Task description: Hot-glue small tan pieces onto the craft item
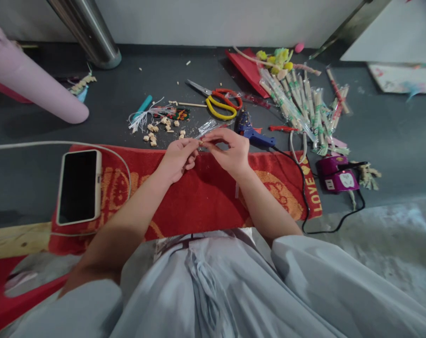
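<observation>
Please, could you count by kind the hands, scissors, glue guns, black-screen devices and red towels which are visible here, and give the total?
Left hand and right hand: 2
Scissors: 1 pair
Glue gun: 1
Black-screen device: 1
Red towel: 1
Total: 6

Dim, diffuse light casts soft shadows on the red towel (198, 202); frame edges look stretched and blurred.

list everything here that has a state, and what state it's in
left hand: pinching a small piece
right hand: fingertips at the same piece
phone: face up, screen dark
scissors: lying down, blades closed or nearly so
glue gun: lying down; heat can't be told
purple power block: small red light showing
red towel: spread out
</observation>
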The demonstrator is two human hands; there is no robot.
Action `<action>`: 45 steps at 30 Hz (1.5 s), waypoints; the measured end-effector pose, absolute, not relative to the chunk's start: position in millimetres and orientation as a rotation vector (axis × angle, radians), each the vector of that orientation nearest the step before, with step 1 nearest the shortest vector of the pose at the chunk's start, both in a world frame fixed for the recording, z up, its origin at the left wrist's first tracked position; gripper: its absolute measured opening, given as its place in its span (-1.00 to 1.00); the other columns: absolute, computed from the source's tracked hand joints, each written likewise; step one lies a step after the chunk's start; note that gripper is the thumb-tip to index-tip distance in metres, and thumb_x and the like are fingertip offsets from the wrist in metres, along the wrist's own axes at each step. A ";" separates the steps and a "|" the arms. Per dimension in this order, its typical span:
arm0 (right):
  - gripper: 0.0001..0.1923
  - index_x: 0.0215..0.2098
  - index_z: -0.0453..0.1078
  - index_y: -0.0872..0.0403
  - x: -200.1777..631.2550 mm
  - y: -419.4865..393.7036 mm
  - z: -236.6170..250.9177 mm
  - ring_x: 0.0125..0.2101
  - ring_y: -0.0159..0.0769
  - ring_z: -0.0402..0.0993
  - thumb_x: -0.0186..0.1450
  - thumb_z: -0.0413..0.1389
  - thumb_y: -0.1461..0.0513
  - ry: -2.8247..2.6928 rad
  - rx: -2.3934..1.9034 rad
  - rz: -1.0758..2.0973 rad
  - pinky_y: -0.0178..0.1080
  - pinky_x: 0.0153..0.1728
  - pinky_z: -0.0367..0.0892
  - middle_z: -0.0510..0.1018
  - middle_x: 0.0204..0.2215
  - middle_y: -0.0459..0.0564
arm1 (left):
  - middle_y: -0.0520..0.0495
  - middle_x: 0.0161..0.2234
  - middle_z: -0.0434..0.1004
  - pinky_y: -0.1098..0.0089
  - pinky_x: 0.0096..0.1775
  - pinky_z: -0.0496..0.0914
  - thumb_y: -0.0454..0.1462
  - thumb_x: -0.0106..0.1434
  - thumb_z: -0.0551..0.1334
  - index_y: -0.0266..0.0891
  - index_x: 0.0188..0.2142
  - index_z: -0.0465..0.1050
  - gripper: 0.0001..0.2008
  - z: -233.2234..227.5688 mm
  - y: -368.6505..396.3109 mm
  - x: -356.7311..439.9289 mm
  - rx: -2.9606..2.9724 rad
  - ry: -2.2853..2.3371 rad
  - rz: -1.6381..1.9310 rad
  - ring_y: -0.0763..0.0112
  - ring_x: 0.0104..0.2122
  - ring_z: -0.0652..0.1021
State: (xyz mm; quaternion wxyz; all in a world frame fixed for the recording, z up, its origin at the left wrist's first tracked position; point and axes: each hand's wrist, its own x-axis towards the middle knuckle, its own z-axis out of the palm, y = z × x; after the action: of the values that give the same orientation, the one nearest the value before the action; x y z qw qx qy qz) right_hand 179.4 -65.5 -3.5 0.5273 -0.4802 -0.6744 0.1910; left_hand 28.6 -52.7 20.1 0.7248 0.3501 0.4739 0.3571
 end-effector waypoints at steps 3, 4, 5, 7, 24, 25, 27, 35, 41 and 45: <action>-0.94 -0.31 0.49 0.05 179.2 -65.9 -2.7 -0.32 -0.36 0.58 0.24 0.19 0.24 -1.605 -1.108 0.458 -0.26 -0.23 0.54 0.63 -0.36 -0.06 | 0.18 -0.67 0.28 0.62 -0.72 0.02 -0.34 0.21 0.22 -0.28 -0.44 0.35 -0.90 20.3 -53.2 28.4 0.774 1.051 0.786 0.74 -0.77 0.19; -0.94 -0.30 0.49 0.05 179.5 -66.2 -2.0 -0.33 -0.37 0.58 0.24 0.19 0.24 -1.605 -1.100 0.465 -0.26 -0.23 0.53 0.63 -0.36 -0.06 | 0.18 -0.67 0.28 0.62 -0.72 0.02 -0.34 0.21 0.23 -0.28 -0.44 0.35 -0.90 20.3 -53.4 28.4 0.777 1.051 0.786 0.75 -0.77 0.19; -0.93 -0.29 0.49 0.05 179.9 -66.3 -1.2 -0.32 -0.37 0.58 0.24 0.19 0.24 -1.605 -1.101 0.477 -0.26 -0.22 0.53 0.63 -0.35 -0.06 | 0.18 -0.67 0.28 0.62 -0.72 0.02 -0.33 0.21 0.23 -0.28 -0.44 0.35 -0.89 20.3 -53.5 28.4 0.780 1.049 0.788 0.75 -0.77 0.19; -0.90 -0.26 0.49 0.05 181.3 -66.2 0.9 -0.31 -0.37 0.58 0.25 0.18 0.23 -1.610 -1.123 0.502 -0.25 -0.21 0.52 0.62 -0.33 -0.05 | 0.18 -0.67 0.28 0.61 -0.72 0.01 -0.33 0.21 0.23 -0.28 -0.44 0.35 -0.88 20.2 -53.5 28.4 0.783 1.036 0.795 0.75 -0.77 0.19; -0.83 -0.39 0.45 0.04 188.8 -59.2 1.6 -0.37 -0.39 0.44 0.29 0.14 0.13 -1.741 -1.074 0.512 -0.28 -0.34 0.37 0.55 -0.42 -0.08 | 0.19 -0.68 0.28 0.61 -0.74 0.01 -0.30 0.12 0.33 -0.28 -0.45 0.36 -0.85 22.7 -54.2 28.4 0.834 1.072 0.846 0.74 -0.78 0.19; -0.83 -0.40 0.44 0.04 189.0 -58.7 1.1 -0.37 -0.39 0.43 0.29 0.15 0.13 -1.736 -1.067 0.511 -0.29 -0.34 0.37 0.55 -0.43 -0.08 | 0.19 -0.68 0.28 0.61 -0.74 0.01 -0.30 0.11 0.33 -0.28 -0.44 0.37 -0.85 21.9 -54.0 27.7 0.840 1.068 0.852 0.74 -0.78 0.19; -0.82 -0.40 0.43 0.05 189.4 -57.9 -0.1 -0.38 -0.39 0.43 0.30 0.14 0.12 -1.733 -1.062 0.511 -0.28 -0.33 0.36 0.54 -0.43 -0.08 | 0.19 -0.70 0.26 0.60 -0.74 0.02 -0.29 0.10 0.34 -0.28 -0.44 0.39 -0.85 20.4 -53.7 26.5 0.855 1.066 0.856 0.73 -0.78 0.19; -0.80 -0.39 0.43 0.04 190.0 -56.1 -4.8 -0.36 -0.38 0.41 0.31 0.12 0.11 -1.750 -1.062 0.508 -0.26 -0.30 0.35 0.52 -0.43 -0.09 | 0.18 -0.68 0.29 0.59 -0.74 0.04 -0.26 0.06 0.38 -0.26 -0.47 0.42 -0.83 20.0 -54.0 24.4 0.900 1.109 0.844 0.74 -0.78 0.21; -0.84 -0.39 0.44 0.04 190.2 -56.2 -6.2 -0.35 -0.38 0.42 0.30 0.13 0.15 -1.754 -1.079 0.536 -0.25 -0.28 0.36 0.53 -0.42 -0.09 | 0.17 -0.69 0.30 0.59 -0.74 0.05 -0.28 0.04 0.38 -0.27 -0.48 0.42 -0.84 20.0 -54.2 24.3 0.898 1.104 0.847 0.74 -0.78 0.21; -0.87 -0.40 0.44 0.05 190.0 -56.6 -6.3 -0.37 -0.40 0.42 0.29 0.15 0.18 -1.738 -1.026 0.545 -0.28 -0.31 0.34 0.54 -0.43 -0.10 | 0.18 -0.69 0.30 0.59 -0.75 0.04 -0.29 0.04 0.38 -0.27 -0.47 0.42 -0.84 18.1 -53.6 23.8 0.896 1.078 0.859 0.73 -0.79 0.22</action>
State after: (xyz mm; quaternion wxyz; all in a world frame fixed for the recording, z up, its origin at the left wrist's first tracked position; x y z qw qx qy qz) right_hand 190.0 -56.6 -6.3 0.5018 -0.4248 -0.7190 0.2254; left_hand 23.8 -53.6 18.1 0.6808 0.3993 0.4802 0.3826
